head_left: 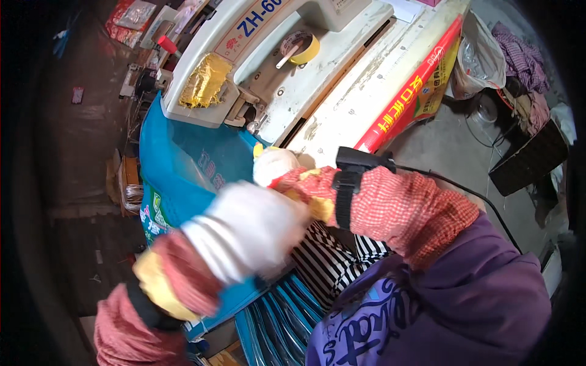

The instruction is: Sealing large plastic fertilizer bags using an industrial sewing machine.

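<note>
On the left, one blue bag [177, 169] is lying below the head of one sewing machine [192, 104], its long axis seeming to run from the machine down toward the person's lap, though the forearms are hiding much of it. One gold patch [206, 80] is covering part of the machine's head. The white-gloved left hand [253, 222] is blurring in front of the bag's lower right part, so the bag is lying up and to the left of it; I cannot tell whether its fingers are grasping or released. The white-gloved right hand [274, 166] is sitting near the bag's upper right corner, closer to the machine than the left; its grip is not showing clearly, so I cannot tell either. Below both, blue folded sheets [278, 323] are lying in a pile, too overlapped to count. Farther right, one yellow tape roll [307, 50] is resting on the machine's bed, one red printed strip [397, 107] is running along the table [336, 116], and one white bag [482, 64] is standing beyond.
</note>
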Action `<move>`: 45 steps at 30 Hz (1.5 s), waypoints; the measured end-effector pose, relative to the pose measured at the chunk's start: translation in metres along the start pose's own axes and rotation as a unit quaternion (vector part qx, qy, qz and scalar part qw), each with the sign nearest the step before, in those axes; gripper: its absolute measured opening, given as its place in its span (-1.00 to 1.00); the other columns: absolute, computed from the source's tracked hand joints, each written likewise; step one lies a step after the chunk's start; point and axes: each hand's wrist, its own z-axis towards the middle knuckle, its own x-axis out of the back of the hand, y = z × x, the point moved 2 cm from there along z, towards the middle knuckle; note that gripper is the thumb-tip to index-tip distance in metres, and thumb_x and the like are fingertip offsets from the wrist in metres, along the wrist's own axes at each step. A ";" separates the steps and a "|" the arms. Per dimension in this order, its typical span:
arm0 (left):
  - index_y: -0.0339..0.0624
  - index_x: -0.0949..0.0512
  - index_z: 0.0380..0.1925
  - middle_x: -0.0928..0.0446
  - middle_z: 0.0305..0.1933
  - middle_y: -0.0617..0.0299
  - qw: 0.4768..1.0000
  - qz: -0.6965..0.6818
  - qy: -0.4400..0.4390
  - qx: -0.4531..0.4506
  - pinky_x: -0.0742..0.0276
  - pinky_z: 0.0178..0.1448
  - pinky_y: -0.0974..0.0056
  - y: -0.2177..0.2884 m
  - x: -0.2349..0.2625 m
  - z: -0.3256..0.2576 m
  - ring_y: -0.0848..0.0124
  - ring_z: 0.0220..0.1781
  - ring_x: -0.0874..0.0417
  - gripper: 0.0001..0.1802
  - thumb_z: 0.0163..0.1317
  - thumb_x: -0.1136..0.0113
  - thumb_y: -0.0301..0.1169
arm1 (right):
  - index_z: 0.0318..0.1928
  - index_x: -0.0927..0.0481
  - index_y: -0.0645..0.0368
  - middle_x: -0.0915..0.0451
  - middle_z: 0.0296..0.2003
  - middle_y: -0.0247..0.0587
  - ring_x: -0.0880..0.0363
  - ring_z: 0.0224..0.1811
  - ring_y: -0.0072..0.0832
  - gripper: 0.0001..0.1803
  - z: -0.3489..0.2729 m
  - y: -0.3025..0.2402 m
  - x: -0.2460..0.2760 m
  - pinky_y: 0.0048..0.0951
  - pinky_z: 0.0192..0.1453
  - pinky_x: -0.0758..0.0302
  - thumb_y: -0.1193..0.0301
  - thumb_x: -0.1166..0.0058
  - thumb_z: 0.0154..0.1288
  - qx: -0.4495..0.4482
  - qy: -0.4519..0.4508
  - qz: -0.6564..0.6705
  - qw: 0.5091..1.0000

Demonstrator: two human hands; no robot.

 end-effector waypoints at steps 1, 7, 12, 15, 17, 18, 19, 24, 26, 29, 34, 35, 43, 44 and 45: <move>-0.12 -0.52 -0.38 -0.50 -0.56 0.07 0.996 0.011 0.089 -0.026 -0.48 -0.28 0.12 -0.024 0.006 -0.008 0.09 -0.45 -0.57 -0.69 -0.03 -0.22 -0.15 | -0.60 -0.59 0.08 -0.51 -0.58 -0.22 -0.51 -0.56 -0.34 -0.81 -0.008 -0.001 -0.002 -0.27 -0.58 -0.41 0.29 -0.09 0.05 -0.013 0.007 -0.004 1.000; -0.03 -0.62 -0.47 -0.55 -0.54 0.15 0.990 0.046 0.036 -0.129 -0.49 -0.42 0.22 -0.055 -0.012 -0.034 0.24 -0.50 -0.59 -0.80 -0.08 -0.27 -0.21 | -0.58 -0.58 0.09 -0.48 -0.69 -0.28 -0.50 -0.65 -0.34 -0.89 -0.014 0.010 -0.012 -0.27 -0.62 -0.37 0.41 -0.06 0.02 -0.063 0.063 0.000 0.996; -0.06 -0.48 -0.62 -0.46 -0.65 0.20 0.987 -0.027 0.128 -0.094 -0.44 -0.49 0.16 0.028 -0.061 0.006 0.21 -0.55 -0.56 -0.88 -0.03 -0.11 -0.30 | -0.34 -0.63 0.19 -0.61 -0.45 -0.10 -0.62 -0.40 -0.28 -0.81 0.008 -0.017 0.034 -0.27 -0.42 -0.52 0.39 0.01 0.10 -0.003 -0.036 0.044 0.998; -0.09 -0.46 -0.59 -0.45 -0.64 0.18 0.978 -0.053 0.168 -0.109 -0.43 -0.50 0.15 0.030 -0.050 0.016 0.17 -0.56 -0.55 -0.87 -0.02 -0.08 -0.30 | -0.28 -0.61 0.21 -0.62 -0.40 -0.05 -0.64 -0.34 -0.25 -0.75 0.005 0.002 0.054 -0.27 -0.35 -0.53 0.34 0.07 0.17 -0.018 -0.145 0.015 0.989; -0.12 -0.50 -0.53 -0.49 -0.53 0.14 0.987 -0.085 0.110 -0.078 -0.46 -0.42 0.14 0.027 -0.031 0.018 0.15 -0.48 -0.57 -0.86 0.04 -0.04 -0.32 | -0.13 -0.51 0.31 -0.62 -0.39 -0.10 -0.64 -0.43 -0.25 -0.68 -0.019 0.017 0.059 -0.20 -0.45 -0.53 0.32 -0.02 0.20 -0.042 -0.099 0.145 0.983; -0.13 -0.52 -0.47 -0.51 -0.46 0.11 0.978 -0.095 0.176 -0.065 -0.47 -0.35 0.14 0.011 -0.021 0.021 0.13 -0.41 -0.57 -0.85 0.08 -0.02 -0.34 | -0.05 -0.48 0.25 -0.61 -0.32 -0.05 -0.63 -0.34 -0.19 -0.63 -0.035 0.003 0.085 -0.16 -0.32 -0.53 0.25 0.12 0.26 -0.246 -0.094 0.161 0.951; -0.14 -0.54 -0.41 -0.53 -0.38 0.08 0.964 -0.096 0.244 -0.044 -0.49 -0.28 0.14 -0.002 -0.007 0.019 0.11 -0.34 -0.58 -0.83 0.12 0.00 -0.35 | 0.03 -0.46 0.18 -0.61 -0.25 0.00 -0.62 -0.25 -0.13 -0.57 -0.053 -0.012 0.121 -0.11 -0.20 -0.53 0.19 0.26 0.32 -0.434 -0.075 0.171 0.881; -0.06 -0.53 -0.23 -0.54 -0.26 0.08 0.950 0.039 0.278 0.137 -0.51 -0.12 0.17 -0.106 -0.016 0.027 0.12 -0.18 -0.58 -0.79 0.11 -0.05 -0.36 | -0.14 -0.51 0.20 -0.54 -0.23 0.04 -0.58 -0.23 -0.10 -0.68 -0.069 0.045 0.060 -0.21 -0.12 -0.51 0.30 -0.09 0.13 -0.054 -0.348 0.337 0.873; -0.06 -0.55 -0.27 -0.56 -0.26 0.10 0.972 0.076 0.142 0.171 -0.51 -0.13 0.15 -0.102 -0.054 0.023 0.11 -0.22 -0.60 -0.81 0.12 -0.03 -0.34 | -0.14 -0.51 0.21 -0.55 -0.21 0.00 -0.58 -0.24 -0.10 -0.67 -0.071 0.054 0.045 -0.23 -0.12 -0.51 0.29 -0.09 0.12 -0.069 -0.346 0.405 0.844; -0.05 -0.56 -0.29 -0.58 -0.31 0.05 0.977 0.062 -0.123 0.164 -0.51 -0.15 0.11 -0.086 -0.131 0.004 0.05 -0.25 -0.61 -0.77 0.16 0.07 -0.32 | -0.16 -0.52 0.20 -0.55 -0.24 -0.02 -0.58 -0.30 -0.15 -0.71 -0.073 0.055 0.051 -0.29 -0.21 -0.55 0.34 -0.08 0.11 -0.236 -0.397 0.595 0.658; -0.12 -0.58 -0.29 -0.58 -0.32 -0.01 0.973 -0.147 0.040 0.175 -0.50 -0.11 0.13 -0.095 -0.132 -0.012 0.07 -0.20 -0.60 -0.77 0.12 -0.02 -0.29 | -0.09 -0.50 0.21 -0.52 -0.31 -0.07 -0.55 -0.35 -0.23 -0.69 -0.074 0.051 0.043 -0.27 -0.36 -0.56 0.37 -0.03 0.13 -0.129 -0.404 0.576 0.699; -0.16 -0.57 -0.32 -0.58 -0.27 -0.01 0.934 -0.233 0.180 0.204 -0.49 -0.08 0.12 -0.099 -0.129 -0.009 0.06 -0.20 -0.60 -0.77 0.09 -0.10 -0.27 | -0.18 -0.54 0.16 -0.54 -0.30 -0.01 -0.58 -0.34 -0.13 -0.74 -0.075 0.050 0.050 -0.25 -0.31 -0.55 0.36 -0.06 0.09 -0.235 -0.411 0.594 0.650; -0.29 -0.44 -0.10 -0.47 -0.06 0.00 0.879 -0.175 0.361 0.259 -0.36 0.14 0.21 -0.136 -0.157 0.030 0.10 0.04 -0.47 -0.35 -0.24 -0.46 -0.28 | -0.09 -0.45 0.30 -0.57 -0.42 -0.03 -0.59 -0.43 -0.27 -0.62 -0.066 0.051 0.038 -0.28 -0.39 -0.55 0.29 -0.06 0.15 0.001 -0.391 0.432 0.813; -0.27 -0.43 -0.07 -0.47 -0.05 -0.01 0.872 -0.184 0.383 0.244 -0.36 0.14 0.20 -0.148 -0.168 0.028 0.10 0.05 -0.46 -0.32 -0.26 -0.47 -0.29 | -0.09 -0.45 0.29 -0.58 -0.40 -0.04 -0.60 -0.42 -0.28 -0.61 -0.067 0.055 0.033 -0.31 -0.36 -0.55 0.30 -0.08 0.12 0.077 -0.366 0.381 0.845; -0.29 -0.38 0.01 -0.44 0.01 -0.03 0.888 -0.184 0.282 0.314 -0.34 0.17 0.19 -0.159 -0.171 0.027 0.10 0.12 -0.42 -0.26 -0.24 -0.46 -0.30 | -0.08 -0.45 0.28 -0.60 -0.38 -0.05 -0.61 -0.41 -0.29 -0.59 -0.068 0.059 0.031 -0.33 -0.34 -0.55 0.31 -0.11 0.09 0.150 -0.338 0.326 0.870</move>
